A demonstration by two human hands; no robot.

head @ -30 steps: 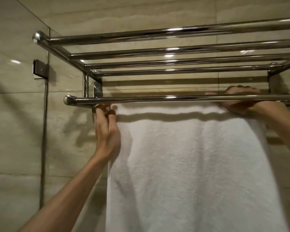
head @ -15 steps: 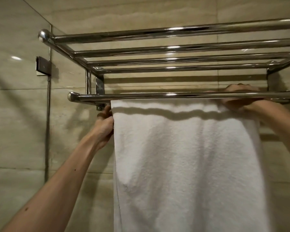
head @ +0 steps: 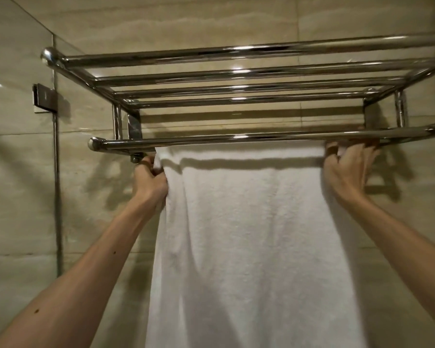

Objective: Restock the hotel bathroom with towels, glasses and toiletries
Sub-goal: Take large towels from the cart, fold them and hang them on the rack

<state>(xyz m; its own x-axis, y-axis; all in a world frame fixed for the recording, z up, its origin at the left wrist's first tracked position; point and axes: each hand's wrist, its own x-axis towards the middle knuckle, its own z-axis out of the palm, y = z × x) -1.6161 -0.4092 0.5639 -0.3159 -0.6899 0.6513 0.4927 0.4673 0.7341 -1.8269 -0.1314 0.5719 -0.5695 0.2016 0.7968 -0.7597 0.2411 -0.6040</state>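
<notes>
The white towel is draped over the lower rail of the chrome rack and hangs down in front of the tiled wall. Its upper left edge is bunched and pinched in the curled fingers of the left hand, just below the rail; its upper right corner is gripped by the right hand, fingers curled close under the rail. Both forearms are raised and extended upward, one at each side of the towel.

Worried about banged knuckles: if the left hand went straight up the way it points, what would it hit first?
Probably the lower rail, just above the left hand that grips the towel by its edge, though depth is unclear.
</notes>
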